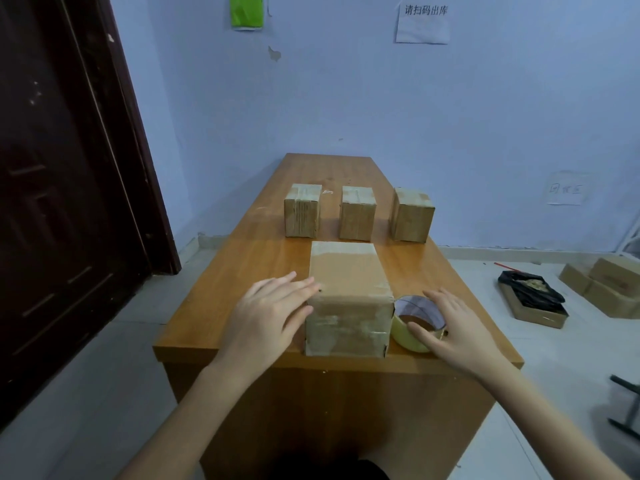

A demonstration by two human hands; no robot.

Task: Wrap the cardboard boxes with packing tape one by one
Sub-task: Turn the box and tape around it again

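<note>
At the near edge of the long orange-brown wooden table (pixel 242 258) stood the large brown cardboard box (pixel 348 299), its top and front already filmed with glossy clear tape. The left hand (pixel 266 317) lay flat against the box's left upper edge, fingers straight and spread, gripping nothing. The right hand (pixel 457 327) rested over the yellowish roll of packing tape (pixel 412 323), which sat on its side just beside the box's right face; the fingers looked relaxed over the rim, and whether they had truly closed on the roll could not be told.

The box looked light and stiff, but its taped skin would probably be slippery, so it was likely best held by opposite side faces or corners with flat palms. The roll seemed rigid and best taken through its core, with the thumb on the outer rim.

Three smaller brown cardboard boxes (pixel 357 213) stood in a row farther back, well apart from the work, each showing tape across its top
</note>
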